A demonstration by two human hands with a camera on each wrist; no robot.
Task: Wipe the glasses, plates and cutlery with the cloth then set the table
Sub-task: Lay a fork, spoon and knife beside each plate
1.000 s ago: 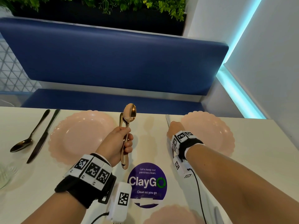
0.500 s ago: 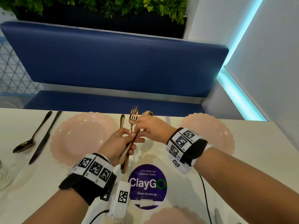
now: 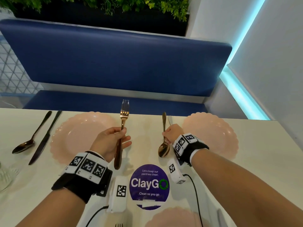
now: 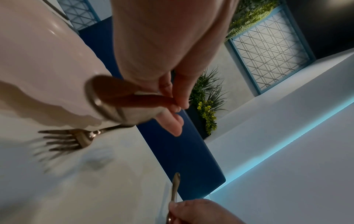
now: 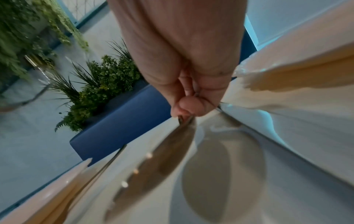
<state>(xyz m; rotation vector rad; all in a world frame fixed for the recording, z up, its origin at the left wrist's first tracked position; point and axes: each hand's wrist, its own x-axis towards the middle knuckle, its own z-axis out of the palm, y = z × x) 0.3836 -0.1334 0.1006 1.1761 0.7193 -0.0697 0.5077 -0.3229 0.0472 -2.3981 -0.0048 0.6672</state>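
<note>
My left hand point(image 3: 122, 134) grips a gold fork point(image 3: 124, 112) by the middle of its handle, tines up and pointing away, between the two far pink plates. Its blurred handle end point(image 4: 111, 97) fills the left wrist view. My right hand point(image 3: 166, 134) pinches a gold spoon point(image 3: 164, 149) by its handle, bowl towards me, low over the table left of the right pink plate point(image 3: 211, 136). In the right wrist view the spoon point(image 5: 153, 165) shows as a blur below my fingertips point(image 5: 184, 109). Another fork point(image 4: 72, 139) lies on the table under my left hand. No cloth is in view.
The left pink plate point(image 3: 78, 135) has a dark spoon point(image 3: 24, 146) and a dark knife point(image 3: 44, 140) on its left. A knife point(image 3: 170, 119) lies beside the right plate. A glass point(image 3: 5, 176) stands near left. A ClayGo sticker point(image 3: 149, 184), a near plate point(image 3: 172, 217) and fork tines point(image 3: 118, 225) are closest to me.
My left hand held spoon and fork together. My right hand came over from the right plate, took the spoon and carried it right, bowl now towards me. The left keeps the fork.
</note>
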